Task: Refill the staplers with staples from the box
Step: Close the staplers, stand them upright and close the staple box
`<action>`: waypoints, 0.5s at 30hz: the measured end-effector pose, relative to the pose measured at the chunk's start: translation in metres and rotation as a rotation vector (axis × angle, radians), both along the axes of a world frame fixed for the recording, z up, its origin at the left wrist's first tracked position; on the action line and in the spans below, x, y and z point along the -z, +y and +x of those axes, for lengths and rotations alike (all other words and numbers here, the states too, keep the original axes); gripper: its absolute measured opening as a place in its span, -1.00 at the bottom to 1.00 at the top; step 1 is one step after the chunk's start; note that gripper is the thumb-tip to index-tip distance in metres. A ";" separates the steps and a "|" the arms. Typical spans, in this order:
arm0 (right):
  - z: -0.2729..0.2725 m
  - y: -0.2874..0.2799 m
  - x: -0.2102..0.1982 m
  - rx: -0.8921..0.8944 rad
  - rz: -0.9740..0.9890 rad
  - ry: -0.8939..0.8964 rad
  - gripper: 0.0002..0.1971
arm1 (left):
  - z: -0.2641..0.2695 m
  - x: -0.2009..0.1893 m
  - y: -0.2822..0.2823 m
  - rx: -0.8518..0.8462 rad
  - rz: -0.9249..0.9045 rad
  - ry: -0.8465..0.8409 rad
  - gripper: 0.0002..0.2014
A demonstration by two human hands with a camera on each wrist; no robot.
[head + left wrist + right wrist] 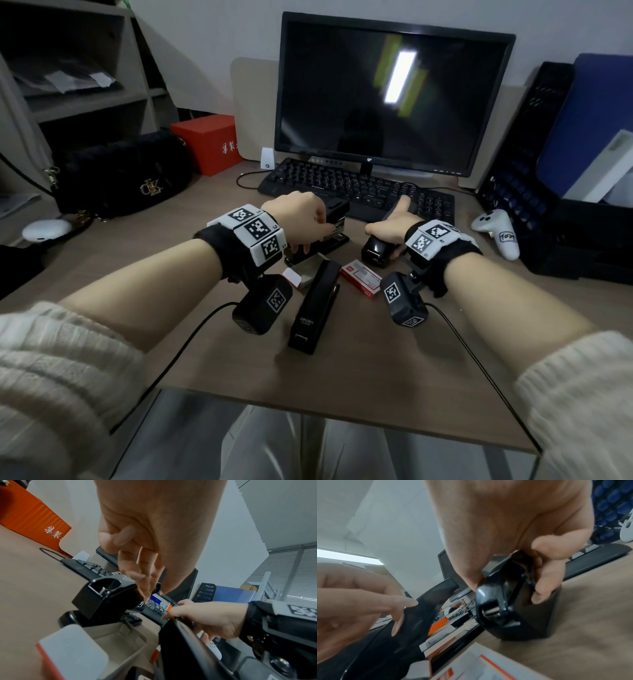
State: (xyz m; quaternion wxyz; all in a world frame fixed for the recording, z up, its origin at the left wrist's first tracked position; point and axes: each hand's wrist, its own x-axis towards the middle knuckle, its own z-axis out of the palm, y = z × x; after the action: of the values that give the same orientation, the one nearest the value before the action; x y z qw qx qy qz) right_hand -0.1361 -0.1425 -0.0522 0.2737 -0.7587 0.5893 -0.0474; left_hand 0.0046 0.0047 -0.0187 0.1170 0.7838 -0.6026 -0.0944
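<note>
Nearest us on the worktop [394,359] lies a long closed stapler [317,305], untouched, with the red-and-white staple box [360,282] just to its right and an opened box tray [109,639] to its left. We judge that we are in the middle of refilling, with two staplers being worked at once.

Beyond these, our left hand [301,214] curls over a stapler with its top raised [329,224], fingers pinched together at the magazine. We cannot tell whether a strip of staples sits between them. Our right hand [388,228] grips the rear of a third stapler [513,601], thumb stretched forward, fingers wrapped round its hinge end.

The next move, as we see it, calls for seating staples straight in the open channel and then pressing the top down.

The open stapler's channel is hidden under our left hand. Both wrist views are blurred. Farther off are the keyboard [359,192] and the dark monitor [387,96].
</note>
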 end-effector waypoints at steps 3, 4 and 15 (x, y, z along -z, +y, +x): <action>-0.003 0.000 0.000 0.028 0.005 -0.056 0.12 | 0.008 -0.002 0.000 -0.043 -0.077 -0.033 -0.68; -0.004 0.000 0.001 0.036 -0.003 -0.079 0.11 | 0.011 -0.003 0.000 -0.061 -0.098 -0.031 -0.66; -0.014 -0.001 -0.001 0.123 0.036 -0.317 -0.35 | 0.011 -0.004 0.002 -0.266 0.249 0.242 -0.48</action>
State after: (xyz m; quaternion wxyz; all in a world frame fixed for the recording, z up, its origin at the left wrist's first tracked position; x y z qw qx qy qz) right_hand -0.1498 -0.1437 -0.0511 0.3733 -0.6991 0.5850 -0.1725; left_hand 0.0152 0.0065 -0.0147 0.1020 0.8478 -0.4590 -0.2452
